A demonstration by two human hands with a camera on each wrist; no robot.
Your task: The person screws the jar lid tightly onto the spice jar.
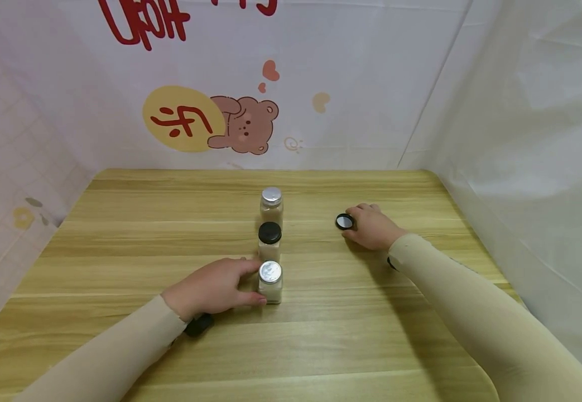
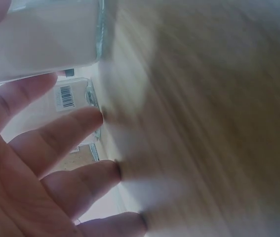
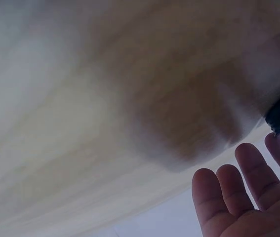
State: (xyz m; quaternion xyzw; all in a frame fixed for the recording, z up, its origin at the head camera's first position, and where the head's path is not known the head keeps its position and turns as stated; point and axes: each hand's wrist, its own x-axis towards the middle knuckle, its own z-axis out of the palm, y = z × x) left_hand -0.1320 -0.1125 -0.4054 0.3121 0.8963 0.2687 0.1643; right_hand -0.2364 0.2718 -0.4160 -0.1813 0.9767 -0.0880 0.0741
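Observation:
My left hand has its thumb and index finger on either side of the nearest glass jar, pinching it where it stands on the table. This jar has a silvery top and pale contents. Its other fingers extend beside the jars in the left wrist view. Just behind stands a jar with a black lid, and farther back a third jar with a silvery top. Over to the right, my right hand pinches a loose black lid by its edge, its whitish inside showing. In the right wrist view the lid is partly cut off.
The three jars form a row front to back on the wooden table. A white printed cloth rises behind the table, with more white cloth at both sides. Small black objects show under each wrist.

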